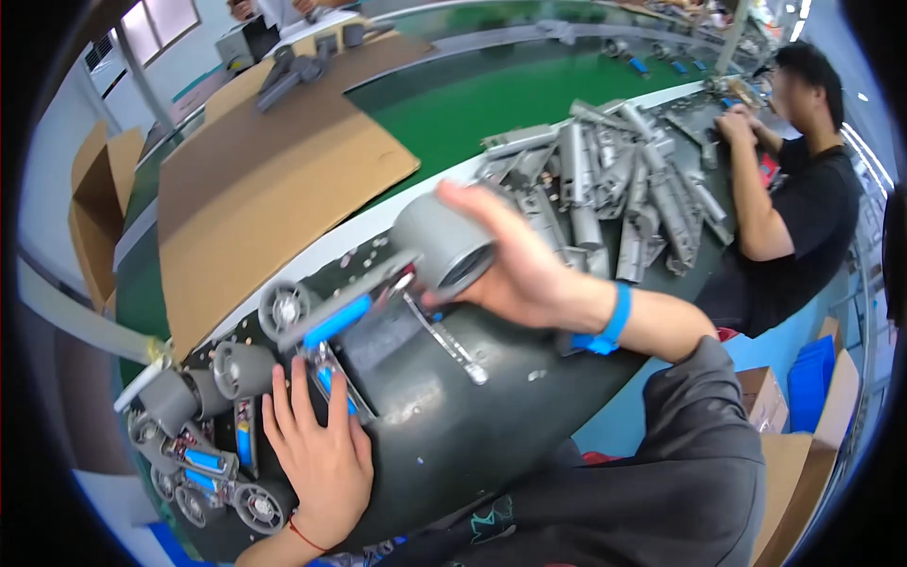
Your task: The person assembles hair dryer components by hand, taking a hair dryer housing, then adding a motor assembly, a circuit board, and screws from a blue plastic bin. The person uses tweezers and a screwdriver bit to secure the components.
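Note:
My right hand (529, 269), with a blue band at its wrist, grips the round grey head of a handheld device (442, 241). From that head a narrow handle with a blue cylindrical cell (337, 321) slants down to the left. My left hand (321, 449) lies palm down with its fingers stretched, holding nothing. Its fingertips reach another open handle with a blue cell (326, 376). To the left of that hand, several similar grey devices (203, 458) with round ends and blue cells sit in a pile.
Many grey plastic shell pieces (605, 180) are heaped on the dark bench (453, 416). A cardboard sheet (274, 189) covers part of the green conveyor belt (491, 90) behind. A co-worker (803, 180) sits at the right. Cartons (794, 472) stand at the lower right.

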A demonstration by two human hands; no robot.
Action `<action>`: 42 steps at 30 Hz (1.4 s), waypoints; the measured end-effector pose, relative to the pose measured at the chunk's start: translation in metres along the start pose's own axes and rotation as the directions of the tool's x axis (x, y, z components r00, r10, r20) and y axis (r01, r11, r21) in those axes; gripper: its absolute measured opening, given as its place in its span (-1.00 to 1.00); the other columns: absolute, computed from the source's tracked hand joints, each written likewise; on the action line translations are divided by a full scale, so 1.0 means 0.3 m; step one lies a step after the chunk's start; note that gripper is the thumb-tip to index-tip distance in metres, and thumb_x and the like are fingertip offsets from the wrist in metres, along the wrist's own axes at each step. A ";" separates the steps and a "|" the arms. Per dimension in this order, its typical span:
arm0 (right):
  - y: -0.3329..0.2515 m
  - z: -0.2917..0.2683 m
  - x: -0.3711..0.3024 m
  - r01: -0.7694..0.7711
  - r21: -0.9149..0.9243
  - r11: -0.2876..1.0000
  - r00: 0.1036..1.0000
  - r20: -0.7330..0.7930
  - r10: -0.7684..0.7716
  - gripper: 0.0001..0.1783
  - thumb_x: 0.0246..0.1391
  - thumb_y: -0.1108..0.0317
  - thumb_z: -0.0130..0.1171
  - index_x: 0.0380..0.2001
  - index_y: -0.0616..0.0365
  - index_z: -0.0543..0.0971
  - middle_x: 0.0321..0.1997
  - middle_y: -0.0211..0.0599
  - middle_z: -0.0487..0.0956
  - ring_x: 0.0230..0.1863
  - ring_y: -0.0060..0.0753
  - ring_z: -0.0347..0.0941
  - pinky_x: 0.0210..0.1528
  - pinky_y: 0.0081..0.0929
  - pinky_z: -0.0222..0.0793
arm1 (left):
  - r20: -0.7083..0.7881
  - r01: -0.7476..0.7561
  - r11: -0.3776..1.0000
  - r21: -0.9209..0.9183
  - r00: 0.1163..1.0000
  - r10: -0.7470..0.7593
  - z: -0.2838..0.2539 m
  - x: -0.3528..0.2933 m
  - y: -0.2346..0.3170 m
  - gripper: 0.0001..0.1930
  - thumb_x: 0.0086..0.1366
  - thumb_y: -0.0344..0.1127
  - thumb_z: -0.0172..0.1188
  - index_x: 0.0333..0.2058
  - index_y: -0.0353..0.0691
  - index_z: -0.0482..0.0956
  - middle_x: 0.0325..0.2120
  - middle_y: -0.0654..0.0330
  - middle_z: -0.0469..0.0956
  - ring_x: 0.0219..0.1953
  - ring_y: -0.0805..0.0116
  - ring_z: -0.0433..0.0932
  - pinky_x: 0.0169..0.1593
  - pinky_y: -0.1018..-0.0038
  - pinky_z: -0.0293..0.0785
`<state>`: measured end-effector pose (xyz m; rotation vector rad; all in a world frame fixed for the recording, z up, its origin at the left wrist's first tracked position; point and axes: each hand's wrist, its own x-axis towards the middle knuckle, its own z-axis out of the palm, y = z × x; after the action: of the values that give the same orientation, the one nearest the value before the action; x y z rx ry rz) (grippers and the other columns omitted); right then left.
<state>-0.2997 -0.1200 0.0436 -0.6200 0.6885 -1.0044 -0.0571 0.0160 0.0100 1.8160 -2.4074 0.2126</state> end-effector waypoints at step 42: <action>-0.358 -1.155 -0.663 0.601 -0.651 0.464 -0.232 -0.698 -0.678 -0.41 0.24 0.38 0.06 0.33 0.17 0.29 0.06 -0.24 0.50 0.01 -0.37 0.49 0.08 -0.38 0.43 | 0.082 -0.382 0.894 -0.235 0.909 0.409 -0.126 0.041 -0.011 -0.57 0.19 -0.17 0.36 0.00 -0.18 0.57 0.17 -0.01 0.47 0.28 -0.27 0.32 0.32 -0.12 0.16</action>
<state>-0.6934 -0.0359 -0.0514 -0.2838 1.5977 -2.5889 -0.0570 0.0104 0.0494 1.2698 -2.7468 -0.1329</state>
